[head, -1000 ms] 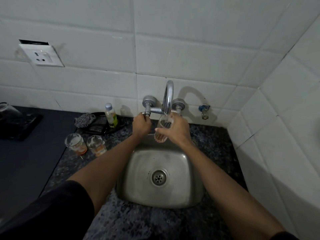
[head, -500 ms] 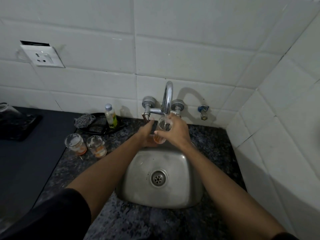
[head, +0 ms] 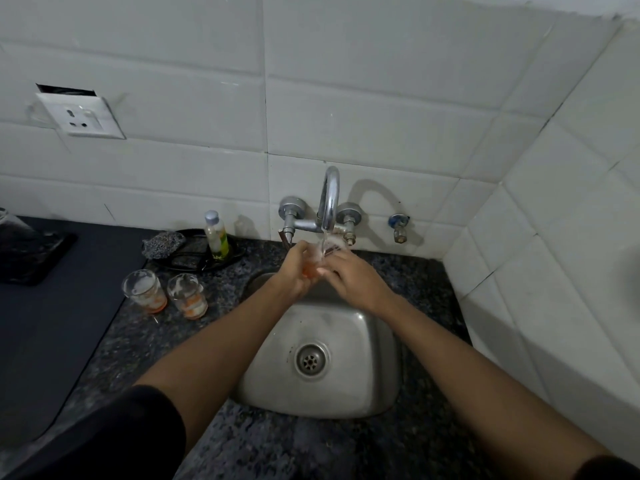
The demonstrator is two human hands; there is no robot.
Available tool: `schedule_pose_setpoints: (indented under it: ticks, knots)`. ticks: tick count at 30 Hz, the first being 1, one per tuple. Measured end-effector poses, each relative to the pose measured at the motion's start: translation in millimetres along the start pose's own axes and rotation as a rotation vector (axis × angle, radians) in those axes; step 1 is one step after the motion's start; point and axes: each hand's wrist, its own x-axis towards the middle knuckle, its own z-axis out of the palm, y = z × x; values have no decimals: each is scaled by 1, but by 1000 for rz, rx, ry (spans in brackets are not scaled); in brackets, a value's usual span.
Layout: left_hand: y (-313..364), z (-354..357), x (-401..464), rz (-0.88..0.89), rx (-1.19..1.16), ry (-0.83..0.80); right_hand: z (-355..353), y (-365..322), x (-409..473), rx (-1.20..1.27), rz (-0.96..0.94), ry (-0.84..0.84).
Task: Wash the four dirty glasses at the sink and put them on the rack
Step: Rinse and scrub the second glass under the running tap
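A clear glass (head: 323, 253) with orange residue sits under the running tap (head: 329, 202), above the back of the steel sink (head: 367, 393). My left hand (head: 294, 271) cups its lower part and my right hand (head: 349, 275) grips it from the right. Water streams into its mouth. Two more dirty glasses (head: 144, 291) (head: 187, 295) with orange dregs stand on the granite counter left of the sink. At the far left edge another glass (head: 10, 221) rests on a dark rack (head: 31, 251), partly cut off.
A scrubber (head: 162, 242) and a small soap bottle (head: 216, 235) sit on a black dish behind the glasses. A dark mat (head: 52, 323) covers the counter's left part. White tiled walls close in behind and on the right. A socket (head: 81, 116) is on the back wall.
My left hand left the tap handle and came down onto the glass. Water now runs into it. My right hand kept hold of the glass under the spout.
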Motion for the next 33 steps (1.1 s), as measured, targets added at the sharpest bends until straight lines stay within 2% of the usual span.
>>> schedule_pose_setpoints:
  ticks: [3,6,8,11,13,15,18,23,26,28,29,31,33]
  knots:
    - [2,0,-1,-63,16,-39,-13,2,8,75,32,-125]
    - [6,-1,-3,-138,180,-46,-27,11,11,-54,-90,-231]
    - [8,2,-2,-139,190,-38,-24,16,9,-111,-129,-216]
    - [10,9,1,-13,181,15,-6,9,10,46,45,-120]
    - [8,9,5,14,179,5,1,4,13,63,101,-64]
    - [9,9,1,-45,177,-39,-6,3,16,-21,49,-128]
    - [17,8,4,-88,232,37,-12,16,18,-202,-91,-183]
    - [14,16,0,4,147,69,2,3,17,-3,140,-115]
    - [13,14,-3,-68,188,44,-12,1,18,-95,36,-181]
    - [17,11,3,-77,253,20,-17,5,18,-261,-131,-123]
    - [18,12,3,-64,247,10,-13,7,16,-281,-128,-107]
    - [20,17,4,-36,228,19,-7,0,15,-195,24,-135]
    - [19,20,-3,-30,222,39,-2,-3,16,-124,76,-166]
